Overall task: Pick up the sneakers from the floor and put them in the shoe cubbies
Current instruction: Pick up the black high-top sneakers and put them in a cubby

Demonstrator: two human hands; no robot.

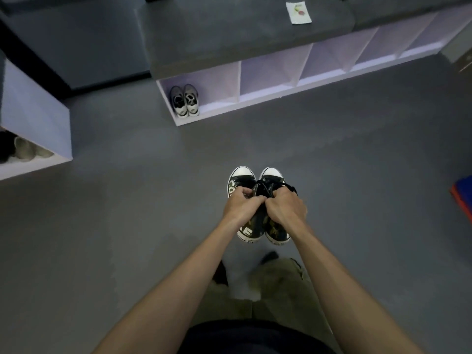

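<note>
Gripping one black sneaker (241, 180) in the left hand (240, 204) and the other sneaker (271, 178) in the right hand (286, 204), we carry the pair, and next we must reach an empty cubby (268, 75) at upper centre.

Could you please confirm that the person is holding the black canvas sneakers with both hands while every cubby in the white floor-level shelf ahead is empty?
Not quite: the head view shows the leftmost cubby of the white floor-level shelf already holds a grey-and-white pair of sneakers. The rest stands: the left hand and right hand hold the black canvas sneakers.

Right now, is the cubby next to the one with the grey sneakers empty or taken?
Empty. The second cubby shows only bare white walls and floor; the grey sneakers sit in the leftmost one.
</note>
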